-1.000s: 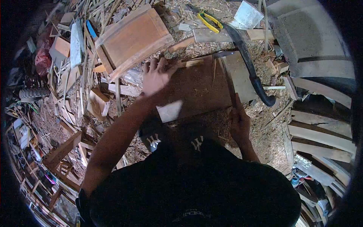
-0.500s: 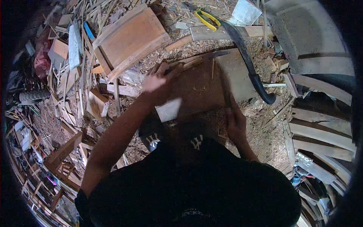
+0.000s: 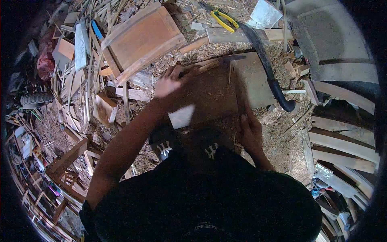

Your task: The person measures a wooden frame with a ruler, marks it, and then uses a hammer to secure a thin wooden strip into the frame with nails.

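Observation:
A brown board (image 3: 209, 94) lies on the ground in front of my shoes, partly in shadow. My left hand (image 3: 168, 83) is at its upper left corner, fingers curled round the end of a narrow wood strip (image 3: 201, 67) that slants along the far edge. Near the board's lower right, my right hand (image 3: 249, 130) is closed around something thin and dark that points away from me; shadow hides what it is. A thin sliver of wood and small chips rest on the board.
Beyond the board are yellow-handled pliers (image 3: 225, 21) and a long dark curved tool (image 3: 262, 60) with a black handle, which crosses the board's right side. A framed wooden panel (image 3: 143, 40) lies upper left. Scrap wood piles on the left, slats (image 3: 342, 141) at the right.
My left hand has drawn back slightly from over the strip, toward its left end. My right hand has shifted very little. The whole view has moved slightly.

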A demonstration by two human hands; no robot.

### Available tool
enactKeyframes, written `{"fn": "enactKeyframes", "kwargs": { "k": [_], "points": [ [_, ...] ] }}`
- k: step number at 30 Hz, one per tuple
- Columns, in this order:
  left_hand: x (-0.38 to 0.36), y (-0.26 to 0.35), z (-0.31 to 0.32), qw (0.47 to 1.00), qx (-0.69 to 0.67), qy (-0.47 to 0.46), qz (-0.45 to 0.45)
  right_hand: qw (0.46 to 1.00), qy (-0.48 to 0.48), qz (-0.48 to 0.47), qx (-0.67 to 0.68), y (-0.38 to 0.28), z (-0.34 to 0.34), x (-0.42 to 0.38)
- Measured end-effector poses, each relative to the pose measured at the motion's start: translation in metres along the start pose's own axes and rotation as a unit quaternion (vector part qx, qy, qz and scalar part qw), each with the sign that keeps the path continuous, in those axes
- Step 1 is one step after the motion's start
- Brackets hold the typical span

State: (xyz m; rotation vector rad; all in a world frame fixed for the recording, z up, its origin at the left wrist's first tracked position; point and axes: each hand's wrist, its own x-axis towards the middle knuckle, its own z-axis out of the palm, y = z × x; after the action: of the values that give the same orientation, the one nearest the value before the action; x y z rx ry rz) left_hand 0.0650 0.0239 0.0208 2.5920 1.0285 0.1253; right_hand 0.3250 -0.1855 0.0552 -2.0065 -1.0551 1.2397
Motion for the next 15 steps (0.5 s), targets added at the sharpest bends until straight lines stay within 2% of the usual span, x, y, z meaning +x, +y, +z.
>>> {"fn": "enactKeyframes", "kwargs": {
  "k": [1, 2, 4, 5, 7, 11, 13, 15],
  "points": [
    [0.000, 0.000, 0.000, 1.000, 0.000, 0.000, 0.000, 0.997, 0.015, -0.074, -0.029, 0.011, 0.001, 0.001],
    [0.000, 0.003, -0.004, 1.000, -0.012, -0.010, -0.008, 0.997, 0.016, -0.074, -0.029, -0.001, -0.001, -0.001],
    [0.002, 0.004, -0.005, 0.999, -0.023, -0.020, -0.016, 0.996, -0.038, 0.081, -0.025, -0.035, -0.007, -0.005],
    [0.002, 0.003, -0.004, 1.000, -0.018, -0.003, -0.007, 0.996, -0.039, 0.081, -0.025, -0.032, -0.006, -0.005],
    [0.001, 0.002, -0.002, 1.000, -0.013, 0.014, 0.000, 0.996, -0.016, 0.031, 0.080, -0.024, 0.000, -0.005],
    [0.001, 0.003, -0.001, 1.000, -0.006, 0.018, 0.005, 0.994, -0.043, 0.099, -0.017, -0.035, -0.008, -0.006],
    [0.000, 0.000, 0.001, 0.999, 0.010, 0.029, 0.008, 0.993, 0.024, -0.012, -0.115, -0.024, -0.007, -0.007],
    [0.000, -0.003, 0.002, 1.000, -0.013, -0.018, 0.002, 0.994, 0.030, -0.028, -0.105, -0.043, -0.015, -0.010]
  ]
}}
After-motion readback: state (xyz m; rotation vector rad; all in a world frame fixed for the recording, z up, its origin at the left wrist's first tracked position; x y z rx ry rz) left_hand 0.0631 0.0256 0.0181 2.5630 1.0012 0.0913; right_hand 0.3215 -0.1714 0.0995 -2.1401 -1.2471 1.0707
